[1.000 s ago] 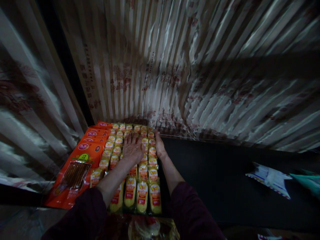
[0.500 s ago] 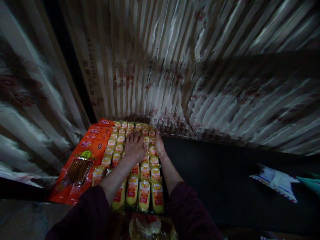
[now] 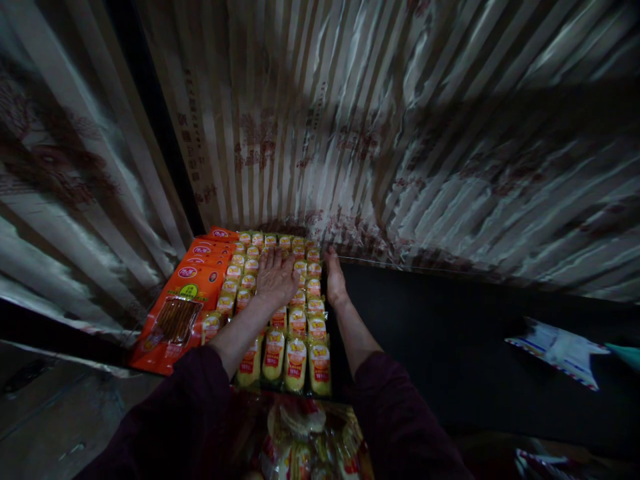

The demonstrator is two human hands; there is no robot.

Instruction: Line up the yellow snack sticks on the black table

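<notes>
Neither grip is closed on anything in the head view: the left hand (image 3: 277,279) lies flat, fingers spread, over the wrapped cakes (image 3: 296,365), while the right hand (image 3: 337,281) stands on edge just beside their right side, fingers straight and palm turned toward them. Whether the right palm touches the wrappers I cannot tell; a narrow dark strip seems to show between. The cakes stand in close rows on the left part of the black shelf (image 3: 415,327), with 4 showing at the front, 1 of them partly behind the left arm.

The step in hand looks like steadying and evening up these rows. As I judge it, the next move calls for light, flat pressure from the left hand and a straight sideways press from the right, since soft wrappers could slip or crush.

On the left, orange bags (image 3: 173,323) sit right against the cakes, leaving hardly any give there. Behind, the patterned sheet (image 3: 310,133) bounds the reach. The front row stands near the shelf's front edge, above the clear-wrapped packs (image 3: 300,437). Most room lies right, where black surface runs to a blue-and-white bag (image 3: 560,350), well apart.
</notes>
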